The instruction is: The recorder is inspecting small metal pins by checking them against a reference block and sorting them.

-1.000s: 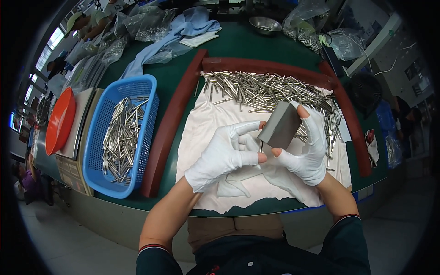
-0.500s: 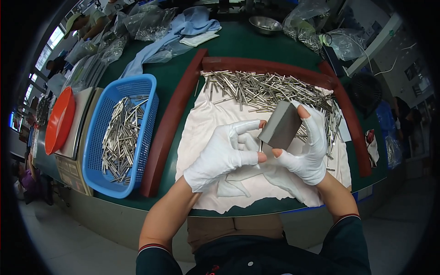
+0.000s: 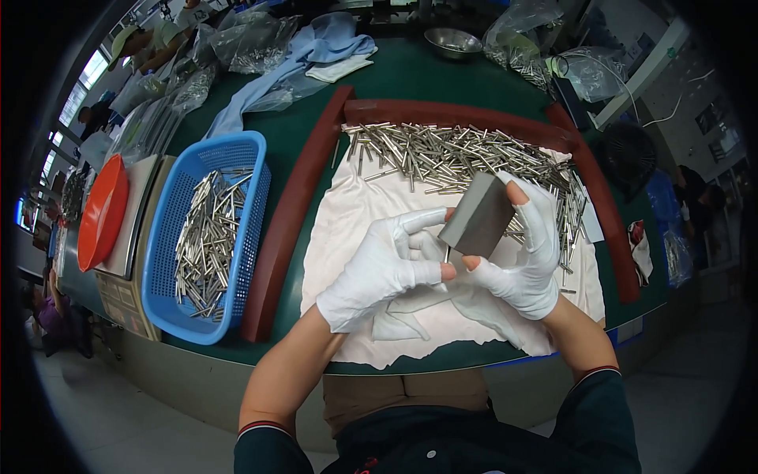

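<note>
My right hand (image 3: 525,253), in a white glove with bare fingertips, grips a dark grey rectangular block (image 3: 478,215), tilted above the cloth. Facing it, my left hand (image 3: 391,265), gloved alike, pinches a thin metal pin (image 3: 448,253) between thumb and forefinger. Most of that pin is hidden behind the block, so whether the two touch I cannot tell. Beneath both hands is a pale pink cloth (image 3: 332,237) with a crumpled white cloth (image 3: 399,325) on it. A heap of shiny metal pins (image 3: 442,154) covers the cloth's far side.
Dark red rails (image 3: 288,229) frame the cloth at left, back and right. Left of them stands a blue plastic basket (image 3: 150,268) holding many pins, then an orange-red bowl (image 3: 103,213). A metal bowl (image 3: 454,43) and bagged parts (image 3: 521,59) lie at the back.
The block has turned slightly in my right hand, showing more of its broad dark face, and shifted a little left. Both grips stay the same.
</note>
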